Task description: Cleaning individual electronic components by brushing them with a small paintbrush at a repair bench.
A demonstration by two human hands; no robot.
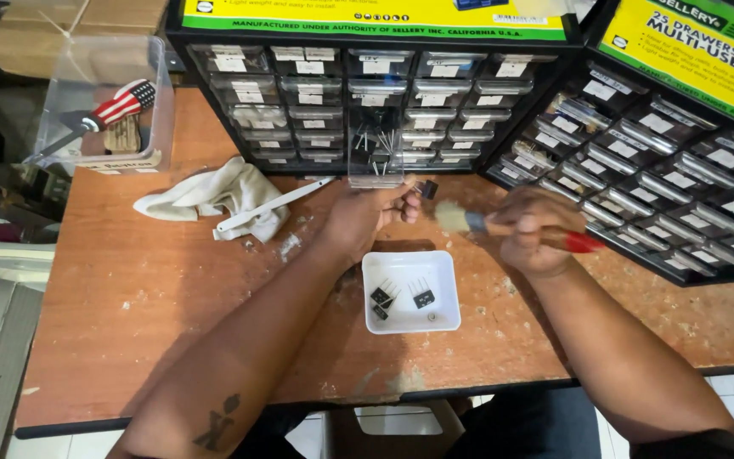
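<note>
Head cam looking down at my bench, so going left to right: a clear plastic bin point(102, 98) sits at the far left with a striped-handle screwdriver point(104, 110) in it, then a crumpled white rag point(214, 197) with a thin white stick point(275, 204) lying across it. Behind it all are the black small-parts drawer cabinets point(367, 85), one pulled-out clear drawer point(375, 157) hanging just above my fingers. My left hand point(371, 217) is pinching a small black component point(427, 189) between thumb and fingertips, up off the table, right next to the brush tip. My right hand point(530, 231) is closed tight around a small paintbrush point(503, 228), pale bristles pointing left at the part, red handle end sticking out to the right. Just below both hands sits a white square tray point(409, 327) on the worn orange tabletop point(129, 306), with a few more black legged components point(422, 297) in it
</note>
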